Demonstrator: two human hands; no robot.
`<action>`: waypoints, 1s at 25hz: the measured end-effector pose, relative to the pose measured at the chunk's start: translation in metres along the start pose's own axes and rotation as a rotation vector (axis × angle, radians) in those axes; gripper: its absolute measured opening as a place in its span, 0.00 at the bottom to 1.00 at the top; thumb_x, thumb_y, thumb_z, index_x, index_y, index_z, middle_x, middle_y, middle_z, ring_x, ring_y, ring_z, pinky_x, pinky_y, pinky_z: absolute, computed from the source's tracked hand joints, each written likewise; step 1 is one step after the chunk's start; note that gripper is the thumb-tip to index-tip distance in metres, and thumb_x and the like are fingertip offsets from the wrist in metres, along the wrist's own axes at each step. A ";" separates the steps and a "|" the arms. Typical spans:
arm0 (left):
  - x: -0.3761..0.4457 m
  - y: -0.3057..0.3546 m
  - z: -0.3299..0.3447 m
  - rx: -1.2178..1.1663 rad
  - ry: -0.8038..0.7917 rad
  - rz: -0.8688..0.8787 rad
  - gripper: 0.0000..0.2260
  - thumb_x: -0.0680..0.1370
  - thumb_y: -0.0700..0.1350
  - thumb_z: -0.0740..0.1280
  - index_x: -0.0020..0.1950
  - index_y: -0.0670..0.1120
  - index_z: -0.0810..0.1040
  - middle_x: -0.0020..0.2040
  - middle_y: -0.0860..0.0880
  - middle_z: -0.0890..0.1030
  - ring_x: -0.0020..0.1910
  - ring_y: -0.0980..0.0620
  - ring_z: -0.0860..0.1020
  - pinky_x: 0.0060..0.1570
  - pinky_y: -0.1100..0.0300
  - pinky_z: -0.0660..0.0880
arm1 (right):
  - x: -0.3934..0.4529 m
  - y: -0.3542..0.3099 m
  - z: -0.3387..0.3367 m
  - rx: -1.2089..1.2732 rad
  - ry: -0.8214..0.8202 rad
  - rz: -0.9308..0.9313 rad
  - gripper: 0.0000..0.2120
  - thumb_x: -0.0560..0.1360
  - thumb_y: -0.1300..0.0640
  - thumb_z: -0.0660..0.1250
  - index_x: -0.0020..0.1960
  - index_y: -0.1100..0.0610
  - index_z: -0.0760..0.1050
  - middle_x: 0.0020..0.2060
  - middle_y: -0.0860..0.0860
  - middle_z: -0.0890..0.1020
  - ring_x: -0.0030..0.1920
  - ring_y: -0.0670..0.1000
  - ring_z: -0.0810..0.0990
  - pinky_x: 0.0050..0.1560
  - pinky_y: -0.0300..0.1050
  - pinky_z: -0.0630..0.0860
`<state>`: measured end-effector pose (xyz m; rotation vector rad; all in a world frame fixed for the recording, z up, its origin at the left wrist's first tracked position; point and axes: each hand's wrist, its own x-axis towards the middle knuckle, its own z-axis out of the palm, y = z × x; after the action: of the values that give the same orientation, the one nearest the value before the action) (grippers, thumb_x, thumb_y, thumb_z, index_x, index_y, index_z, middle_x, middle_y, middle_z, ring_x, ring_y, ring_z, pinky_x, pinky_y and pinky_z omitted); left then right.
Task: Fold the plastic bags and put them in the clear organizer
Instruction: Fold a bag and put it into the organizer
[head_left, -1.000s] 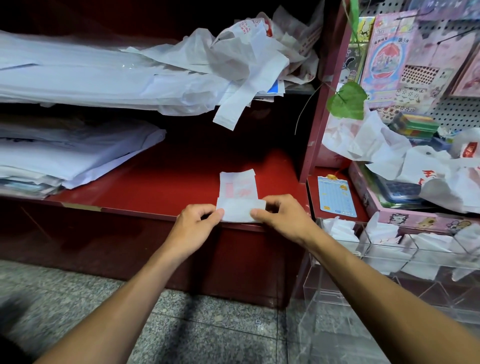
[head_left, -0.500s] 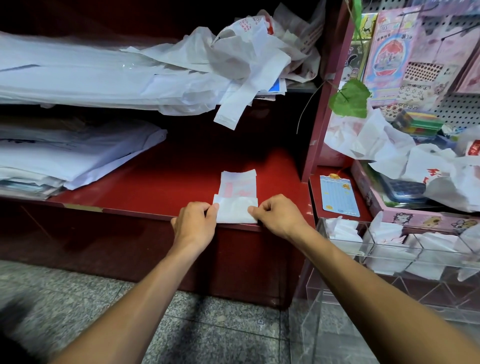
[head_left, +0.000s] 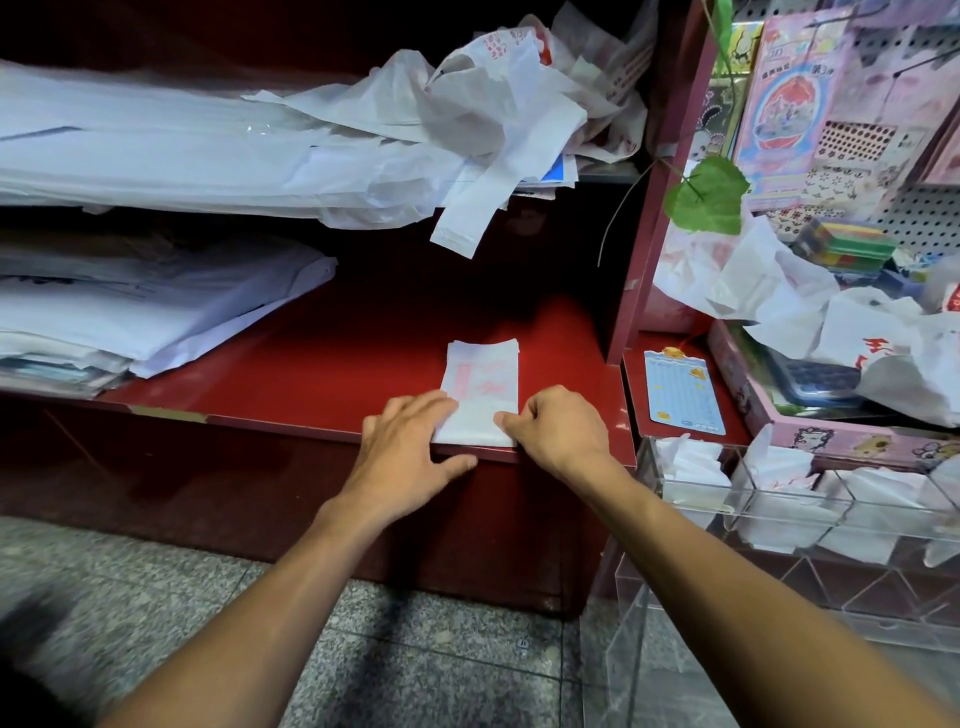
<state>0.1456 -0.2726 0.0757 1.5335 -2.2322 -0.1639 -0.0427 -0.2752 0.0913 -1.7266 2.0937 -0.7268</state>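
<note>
Bag (head_left: 483, 395) lies between both hands

A dark red shelf unit (head_left: 322, 364) fills the view, its upper recess in deep shadow. Below it lies a speckled grey stone floor (head_left: 415, 670). Right of the shelf unit stands a red post (head_left: 649, 218), and beyond that a white pegboard (head_left: 930, 218) hung with pink packets (head_left: 800, 98).

two hands (head_left: 410, 447) (head_left: 558, 431), one folded plastic bag (head_left: 483, 389), one clear organizer (head_left: 779, 519), one blue card (head_left: 683, 392), one green leaf (head_left: 709, 195)
</note>
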 end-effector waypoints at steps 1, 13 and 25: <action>0.000 -0.001 0.002 0.068 -0.052 0.025 0.28 0.76 0.57 0.70 0.74 0.54 0.68 0.74 0.59 0.66 0.71 0.54 0.61 0.62 0.55 0.58 | -0.002 0.000 -0.001 -0.003 0.037 -0.021 0.18 0.74 0.42 0.69 0.36 0.53 0.69 0.30 0.47 0.76 0.34 0.52 0.75 0.34 0.43 0.66; 0.003 -0.012 0.009 -0.252 0.082 0.014 0.12 0.73 0.44 0.75 0.54 0.56 0.81 0.45 0.58 0.77 0.53 0.51 0.74 0.55 0.53 0.67 | -0.008 0.029 -0.015 -0.087 -0.122 -0.494 0.19 0.73 0.50 0.73 0.63 0.47 0.76 0.58 0.43 0.81 0.54 0.50 0.74 0.57 0.48 0.71; 0.006 0.011 -0.001 -0.576 0.134 -0.275 0.12 0.75 0.43 0.71 0.55 0.56 0.77 0.30 0.52 0.81 0.32 0.55 0.78 0.47 0.58 0.75 | 0.001 0.022 -0.014 0.415 -0.089 -0.040 0.09 0.72 0.56 0.73 0.51 0.50 0.76 0.31 0.46 0.81 0.26 0.39 0.73 0.34 0.40 0.67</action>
<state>0.1349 -0.2738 0.0820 1.4538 -1.6583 -0.6971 -0.0684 -0.2711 0.0903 -1.5404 1.7043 -0.9951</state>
